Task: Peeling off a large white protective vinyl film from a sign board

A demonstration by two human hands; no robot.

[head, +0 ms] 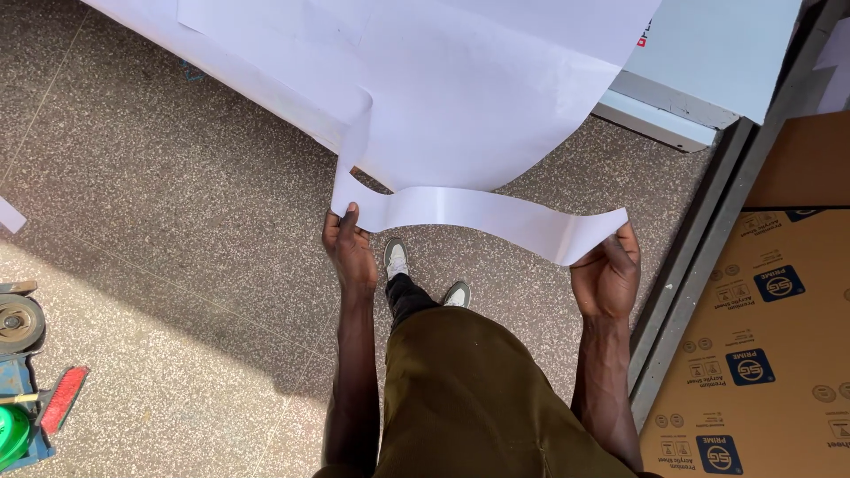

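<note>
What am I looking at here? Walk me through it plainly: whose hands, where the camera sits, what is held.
No machine here: a person wears a camera on the head, so the single picture looks straight down at their own arms, olive trousers and shoes. The left hand and the right hand each pinch one end of a long white paper strip, which sags between them. The strip's left end runs up to a large white sheet hanging over a table edge. Below is a speckled floor. Brown cardboard-wrapped sheets lie at the right, a blue tool at the left.
</note>
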